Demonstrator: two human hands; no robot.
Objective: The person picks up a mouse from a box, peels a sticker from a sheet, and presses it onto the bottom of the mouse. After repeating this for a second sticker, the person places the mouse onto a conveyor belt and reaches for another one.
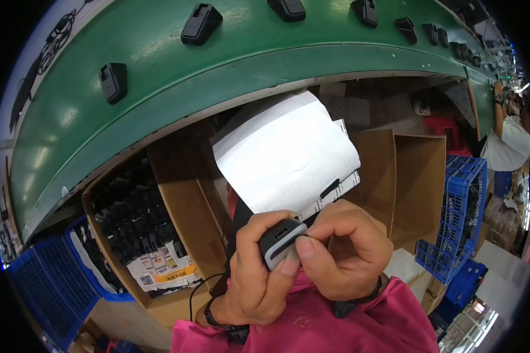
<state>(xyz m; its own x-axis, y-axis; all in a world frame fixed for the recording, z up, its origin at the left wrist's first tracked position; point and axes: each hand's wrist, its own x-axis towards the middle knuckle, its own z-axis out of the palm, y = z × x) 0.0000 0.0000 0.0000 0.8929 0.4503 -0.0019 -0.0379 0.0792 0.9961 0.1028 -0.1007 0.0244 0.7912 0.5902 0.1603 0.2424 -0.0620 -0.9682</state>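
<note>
In front of my pink top, my left hand [254, 285] is closed around a small black device [280, 238] with a grey band and a slot-like port in the end facing up. My right hand [356, 253] is pinched, its thumb and forefinger at the right edge of the device. Whatever may lie between those fingertips is too small to make out. Just beyond both hands, white paper sheets [282, 156] lie over my lap, with a dark slim object [330, 188] on them.
Across the far side runs a green bench [159, 103] bearing several black dock-like units [201, 25]. At left stands a cardboard box [185, 217] full of black parts [138, 206]. Another cardboard box [418, 182] and a blue crate [453, 223] stand at right. Farther right is another person [508, 144].
</note>
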